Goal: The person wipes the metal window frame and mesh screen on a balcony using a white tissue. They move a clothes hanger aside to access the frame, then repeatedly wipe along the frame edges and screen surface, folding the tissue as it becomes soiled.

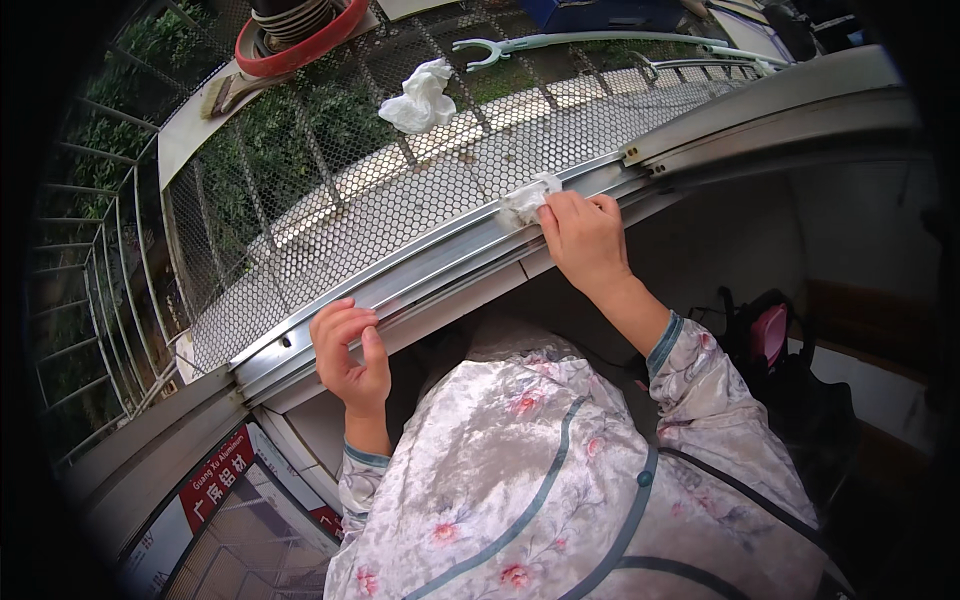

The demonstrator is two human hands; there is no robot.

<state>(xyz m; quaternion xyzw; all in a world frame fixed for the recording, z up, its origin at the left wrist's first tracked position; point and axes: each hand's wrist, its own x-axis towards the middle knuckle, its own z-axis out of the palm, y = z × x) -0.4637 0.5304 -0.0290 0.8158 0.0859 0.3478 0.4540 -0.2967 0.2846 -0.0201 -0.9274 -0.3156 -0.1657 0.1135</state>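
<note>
My right hand (589, 236) pinches a crumpled, dirt-smudged white tissue (526, 204). The tissue lies against the aluminium window track (442, 264), close to the right-hand end of its exposed length. At the track's left part is my left hand (349, 352), with loosely bent fingers, thumb apart and nothing held. Its fingertips are over the track; whether they touch it is hard to tell. A second crumpled white tissue (420, 101) rests on the perforated metal mesh (360, 217) beyond the track.
Outside, a red basin (304, 49) holds stacked pots, beside a paintbrush (225, 94). A pale forked pole (585, 39) and a blue box (600, 15) lie at the far side. Metal bars (112, 292) bound the left. Window frames (780, 112) stand at the track's right end.
</note>
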